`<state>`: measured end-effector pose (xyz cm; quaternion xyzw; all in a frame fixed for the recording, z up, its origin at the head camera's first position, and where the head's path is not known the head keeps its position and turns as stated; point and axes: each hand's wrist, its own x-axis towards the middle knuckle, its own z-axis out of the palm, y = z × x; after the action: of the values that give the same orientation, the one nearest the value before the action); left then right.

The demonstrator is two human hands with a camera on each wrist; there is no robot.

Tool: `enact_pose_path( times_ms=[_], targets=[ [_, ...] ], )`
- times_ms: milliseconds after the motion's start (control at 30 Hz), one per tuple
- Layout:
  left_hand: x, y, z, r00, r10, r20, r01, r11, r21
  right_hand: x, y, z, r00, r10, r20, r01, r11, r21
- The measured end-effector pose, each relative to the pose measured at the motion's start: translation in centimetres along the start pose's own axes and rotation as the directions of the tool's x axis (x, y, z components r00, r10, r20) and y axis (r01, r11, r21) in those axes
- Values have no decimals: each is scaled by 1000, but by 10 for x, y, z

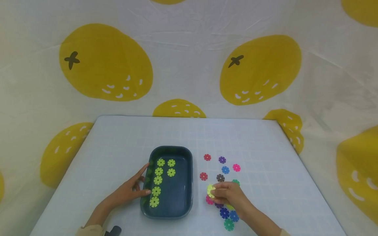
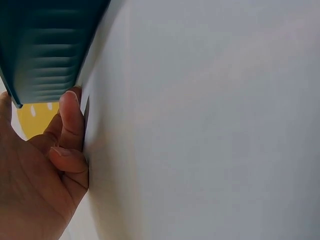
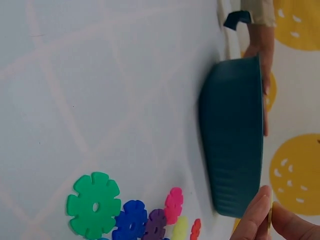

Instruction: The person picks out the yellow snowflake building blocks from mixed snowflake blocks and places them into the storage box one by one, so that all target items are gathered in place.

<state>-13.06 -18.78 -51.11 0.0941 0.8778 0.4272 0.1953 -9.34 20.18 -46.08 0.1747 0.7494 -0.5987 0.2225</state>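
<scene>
My right hand point(image 1: 233, 195) pinches a yellow notched plastic disc point(image 1: 210, 190) between thumb and fingertips, just above the scattered discs to the right of the dark teal tray point(image 1: 190, 209). In the right wrist view the same disc shows as a thin edge. Several yellow discs point(image 1: 157, 180) lie inside the tray, one column along its left side and two more beside the upper end. At the tray's left wall is my left hand point(image 1: 129, 191), forefinger and thumb spread along the rim. Its other fingers bend beneath, low by the tray's base in the left wrist view.
Loose discs lie right of the tray: red point(image 1: 207, 157), purple point(image 1: 222, 160), pink point(image 1: 236, 167), brown point(image 1: 220, 178), blue point(image 1: 224, 213) and green point(image 1: 228, 225). Part of a yellow disc point(image 1: 230, 207) shows beneath the right hand. A fruit-patterned cloth point(image 1: 189, 72) hangs behind the white table point(image 1: 130, 131).
</scene>
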Motion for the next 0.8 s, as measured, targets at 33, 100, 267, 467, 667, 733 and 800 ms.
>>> enact_pose_path(
  times_ms=[33, 100, 267, 467, 667, 733, 800],
  targets=[
    [0, 0, 0, 1000, 5, 0, -5, 1000, 2, 0, -1, 1, 1000, 0, -1, 0, 1000, 1],
    [0, 0, 0, 1000, 16, 1, -16, 1000, 6, 0, -1, 3, 1000, 2, 2, -2, 1000, 3],
    [-1, 2, 0, 1000, 9, 0, -9, 1000, 4, 0, -4, 10, 1000, -8, 12, 8, 1000, -1],
    [1, 1, 0, 1000, -1, 1, 1, 1000, 12, 0, -4, 19, 999, -12, 32, 12, 1000, 10],
    [2, -2, 0, 1000, 4, 7, -4, 1000, 11, 0, -7, 24, 998, 7, 56, -7, 1000, 3],
    [2, -2, 0, 1000, 7, 8, -7, 1000, 12, 0, -7, 26, 997, 7, 71, -7, 1000, 7],
    [2, -2, -1, 1000, 8, 9, -8, 1000, 14, -1, -8, 29, 996, 4, 87, -5, 1000, 13]
  ],
)
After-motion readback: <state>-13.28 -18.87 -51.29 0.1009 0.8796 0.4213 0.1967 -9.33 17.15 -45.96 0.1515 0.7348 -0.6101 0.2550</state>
